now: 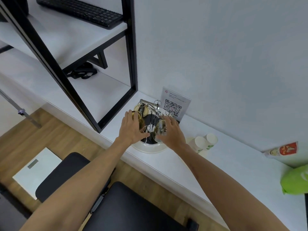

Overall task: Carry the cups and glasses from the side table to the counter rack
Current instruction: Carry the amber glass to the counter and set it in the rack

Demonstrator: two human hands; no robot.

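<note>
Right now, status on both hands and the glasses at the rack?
Left hand on amber glass. Right hand on clear glass. Both at the rack; pegs crowd between.

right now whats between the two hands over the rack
In the head view, the rack's upright metal pegs with ring tops stand between the left hand and the right hand, over the dark tray centre.

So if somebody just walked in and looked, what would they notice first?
Probably the two bare arms reaching to the middle, where the left hand and right hand each wrap around a glass on the metal cup rack with its round white tray. Just behind stands a QR code sign, and up in the top left corner a black keyboard lies on a white shelf.
</note>
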